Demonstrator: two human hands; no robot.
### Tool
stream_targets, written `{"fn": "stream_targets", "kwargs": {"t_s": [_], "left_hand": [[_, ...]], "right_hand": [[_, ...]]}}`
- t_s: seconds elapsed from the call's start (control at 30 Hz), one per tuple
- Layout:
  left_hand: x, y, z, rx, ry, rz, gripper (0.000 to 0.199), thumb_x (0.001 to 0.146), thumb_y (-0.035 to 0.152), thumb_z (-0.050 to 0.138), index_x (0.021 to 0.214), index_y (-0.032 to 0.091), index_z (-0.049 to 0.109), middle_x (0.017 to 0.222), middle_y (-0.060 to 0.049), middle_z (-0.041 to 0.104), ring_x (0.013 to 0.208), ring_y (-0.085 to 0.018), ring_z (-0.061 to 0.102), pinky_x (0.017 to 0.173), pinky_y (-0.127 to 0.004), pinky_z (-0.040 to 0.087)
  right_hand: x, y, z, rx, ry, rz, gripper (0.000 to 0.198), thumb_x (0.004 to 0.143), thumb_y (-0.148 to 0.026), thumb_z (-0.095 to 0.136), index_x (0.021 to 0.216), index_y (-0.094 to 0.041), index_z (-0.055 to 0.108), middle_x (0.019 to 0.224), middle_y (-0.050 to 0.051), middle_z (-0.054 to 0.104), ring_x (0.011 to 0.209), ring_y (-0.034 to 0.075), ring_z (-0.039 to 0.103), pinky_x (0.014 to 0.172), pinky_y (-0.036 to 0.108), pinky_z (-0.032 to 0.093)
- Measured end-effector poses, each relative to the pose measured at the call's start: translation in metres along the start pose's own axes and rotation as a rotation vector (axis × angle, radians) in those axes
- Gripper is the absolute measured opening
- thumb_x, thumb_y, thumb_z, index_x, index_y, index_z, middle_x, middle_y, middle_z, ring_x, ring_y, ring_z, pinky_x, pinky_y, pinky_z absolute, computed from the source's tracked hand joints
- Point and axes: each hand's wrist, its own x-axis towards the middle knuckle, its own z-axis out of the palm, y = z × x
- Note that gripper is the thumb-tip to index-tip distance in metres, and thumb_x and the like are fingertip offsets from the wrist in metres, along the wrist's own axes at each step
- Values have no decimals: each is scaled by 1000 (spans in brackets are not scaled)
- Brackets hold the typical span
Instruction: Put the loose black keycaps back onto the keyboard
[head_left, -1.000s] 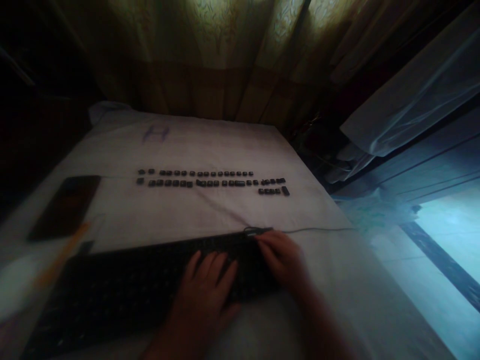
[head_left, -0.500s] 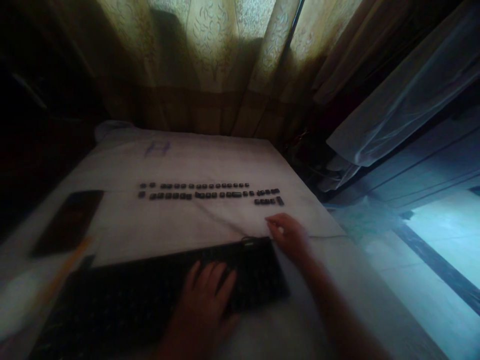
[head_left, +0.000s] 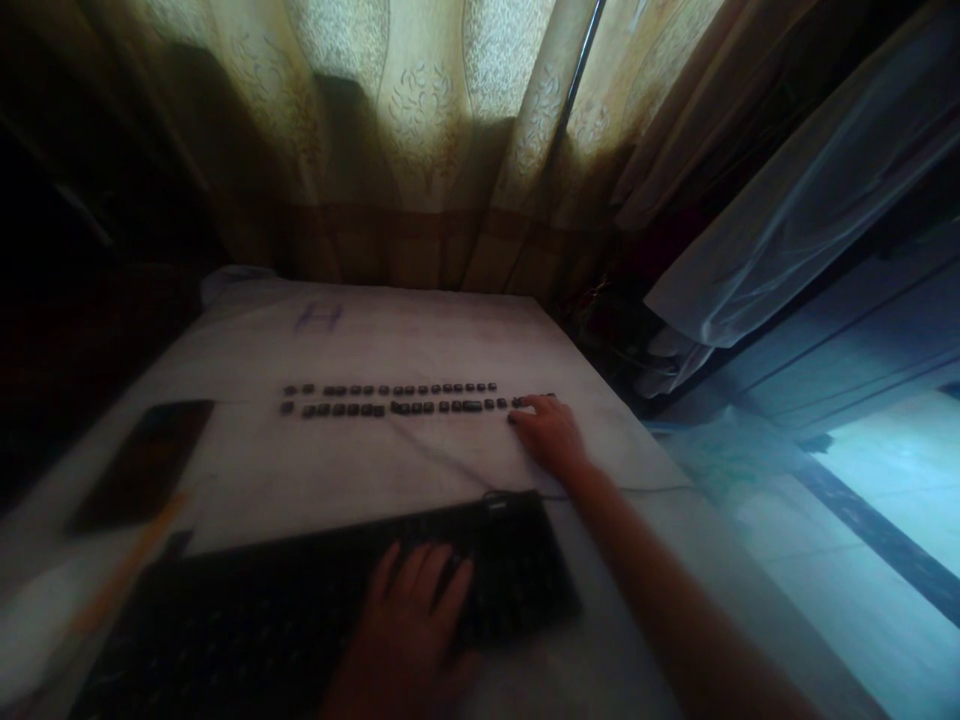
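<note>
A black keyboard lies at an angle on the white-covered table, dark and blurred in its nearer part. My left hand rests over its right half, fingers spread apart. Past the keyboard, loose black keycaps stand in long rows across the cloth. My right hand reaches to the right end of these rows, its fingertips drawn close around a small black keycap. It covers most of the short front row there. Whether that keycap is lifted or sits on the cloth is unclear.
A dark flat phone-like object lies at the left, near a blurred orange stick-like thing. A thin cable crosses the cloth beyond the keyboard. Patterned curtains hang behind the table; draped cloth hangs at right.
My right hand has moved forward and slightly left, from beside the keyboard's far corner to the right end of the keycap rows. My left hand stays over the keyboard. The view has tilted slightly upward.
</note>
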Motion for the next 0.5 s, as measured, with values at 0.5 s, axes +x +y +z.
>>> {"fn": "stream_targets", "kwargs": {"t_s": [0.5], "left_hand": [[1, 3, 1, -46, -31, -41, 52, 89, 44, 59, 135, 21, 52, 128, -12, 61, 114, -31, 57, 101, -54, 40]], "right_hand": [[12, 2, 5, -18, -71, 12, 21, 91, -24, 58, 99, -20, 76, 121, 10, 66, 112, 28, 54, 91, 40, 39]]}}
